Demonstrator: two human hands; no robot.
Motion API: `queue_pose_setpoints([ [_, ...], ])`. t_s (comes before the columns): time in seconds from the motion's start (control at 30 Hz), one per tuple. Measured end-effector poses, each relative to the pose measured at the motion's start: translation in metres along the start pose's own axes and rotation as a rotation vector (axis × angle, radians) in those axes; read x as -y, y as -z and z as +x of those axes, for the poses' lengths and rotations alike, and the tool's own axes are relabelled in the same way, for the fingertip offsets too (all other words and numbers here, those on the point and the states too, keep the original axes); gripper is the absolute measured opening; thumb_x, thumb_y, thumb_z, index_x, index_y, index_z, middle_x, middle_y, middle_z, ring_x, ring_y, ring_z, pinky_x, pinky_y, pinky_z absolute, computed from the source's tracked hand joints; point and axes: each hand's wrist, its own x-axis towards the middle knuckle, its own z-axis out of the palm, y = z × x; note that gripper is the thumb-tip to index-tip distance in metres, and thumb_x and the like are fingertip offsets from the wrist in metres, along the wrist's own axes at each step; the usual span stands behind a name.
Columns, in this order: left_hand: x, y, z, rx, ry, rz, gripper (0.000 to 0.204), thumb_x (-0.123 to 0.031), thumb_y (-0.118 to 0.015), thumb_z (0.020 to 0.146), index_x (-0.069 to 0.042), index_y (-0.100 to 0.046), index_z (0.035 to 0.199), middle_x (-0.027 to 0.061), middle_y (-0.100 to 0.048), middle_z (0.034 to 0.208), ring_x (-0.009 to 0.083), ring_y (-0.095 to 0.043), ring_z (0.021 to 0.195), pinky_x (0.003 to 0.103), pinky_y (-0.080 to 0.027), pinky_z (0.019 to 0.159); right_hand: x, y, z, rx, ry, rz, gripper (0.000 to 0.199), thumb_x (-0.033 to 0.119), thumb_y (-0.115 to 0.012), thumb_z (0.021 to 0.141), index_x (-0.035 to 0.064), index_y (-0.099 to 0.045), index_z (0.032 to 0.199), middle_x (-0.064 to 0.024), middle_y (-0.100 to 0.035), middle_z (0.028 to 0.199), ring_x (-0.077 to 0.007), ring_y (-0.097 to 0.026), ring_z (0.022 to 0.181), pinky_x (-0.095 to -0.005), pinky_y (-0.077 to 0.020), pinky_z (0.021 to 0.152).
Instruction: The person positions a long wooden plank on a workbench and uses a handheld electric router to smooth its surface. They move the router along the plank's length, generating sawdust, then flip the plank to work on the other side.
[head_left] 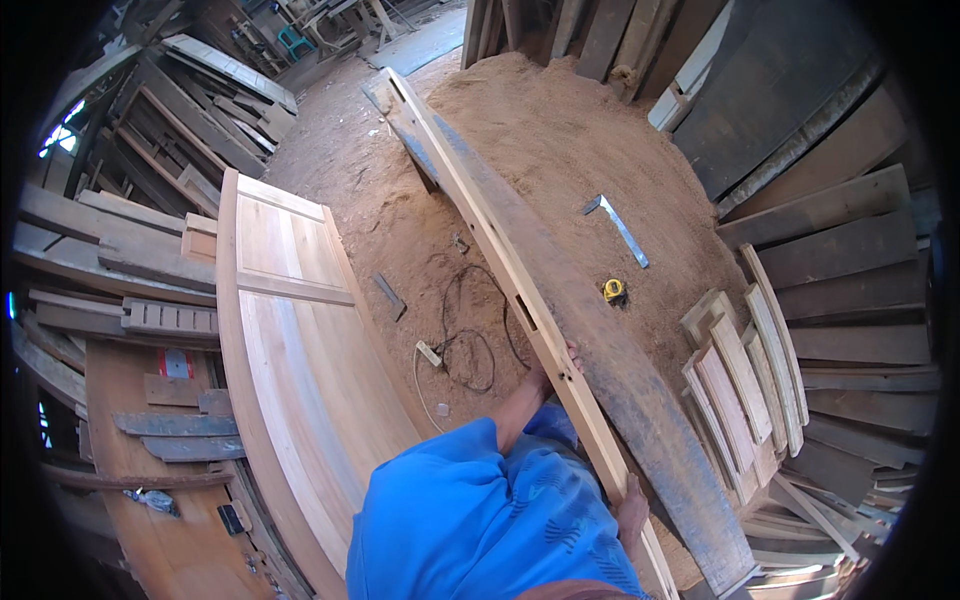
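Note:
A long pale wooden beam with several mortise slots runs slantwise from the far middle toward my body at the lower right. My left hand is closed around it near a small dark hole, the palm mostly hidden and some fingertips showing on the far side. Closer to my body, my right hand grips the same beam from its right side. Just beyond the beam lies a wide, worn plank bench, and the beam rests along or just above its near edge; I cannot tell which.
A steel square and a yellow tape measure lie right of the bench on sawdust. Left are a panelled wooden door, a dark small square and a cord with a socket block. Board stacks line the right.

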Motion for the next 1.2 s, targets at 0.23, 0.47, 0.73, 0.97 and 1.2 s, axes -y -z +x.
queue_pose_setpoints([
  [0.23, -0.062, -0.107, -0.011, 0.136, -0.104, 0.089, 0.047, -0.049, -0.049, 0.094, -0.005, -0.063, 0.105, 0.0111, -0.06, 0.083, 0.0296, -0.061, 0.078, 0.047, -0.051, 0.075, 0.04, 0.024, 0.025, -0.059, 0.173, -0.028, 0.067, 0.008, -0.066, 0.07, -0.0061, -0.052, 0.134, -0.0347, -0.065, 0.109, -0.0481, -0.064, 0.104, -0.0501, -0.0521, 0.091],
  [0.47, -0.13, -0.189, -0.035, 0.457, -0.374, 0.388, 0.078, -0.076, -0.032, 0.094, -0.003, -0.059, 0.101, 0.0137, -0.06, 0.078, 0.0329, -0.062, 0.075, 0.05, -0.054, 0.071, 0.078, 0.031, 0.047, 0.056, 0.305, 0.074, 0.074, 0.013, -0.075, 0.067, -0.0046, -0.054, 0.136, -0.0321, -0.068, 0.099, -0.0445, -0.069, 0.099, -0.0475, -0.0544, 0.088],
  [0.73, -0.16, -0.321, -0.08, 0.129, -0.689, 0.612, 0.078, -0.075, -0.022, 0.097, -0.004, -0.055, 0.086, 0.0117, -0.053, 0.064, 0.0271, -0.058, 0.056, 0.042, -0.052, 0.056, 0.136, 0.044, 0.064, 0.14, 0.437, 0.25, 0.069, 0.017, -0.079, 0.07, 0.0081, -0.058, 0.135, -0.0241, -0.072, 0.097, -0.0375, -0.072, 0.092, -0.0434, -0.0564, 0.082],
  [0.97, -0.158, -0.398, -0.091, 0.295, -0.738, 0.847, 0.049, -0.049, -0.052, 0.099, -0.003, -0.057, 0.085, 0.0087, -0.057, 0.062, 0.0191, -0.064, 0.053, 0.033, -0.056, 0.05, 0.192, 0.111, 0.063, 0.279, 0.615, 0.222, 0.074, 0.021, -0.083, 0.078, 0.002, -0.049, 0.141, -0.0221, -0.069, 0.117, -0.0268, -0.067, 0.111, -0.0424, -0.0531, 0.091],
  [1.2, -0.106, -0.427, -0.086, 0.455, -0.744, 1.585, 0.088, -0.067, -0.013, 0.101, 0.005, -0.054, 0.13, 0.0307, -0.061, 0.123, 0.0363, -0.056, 0.123, 0.041, -0.042, 0.102, 0.163, 0.219, 0.031, -0.026, 0.759, 0.799, 0.108, 0.051, -0.082, 0.076, 0.0042, -0.027, 0.157, -0.0206, -0.051, 0.144, -0.029, -0.053, 0.128, -0.044, -0.0381, 0.112],
])
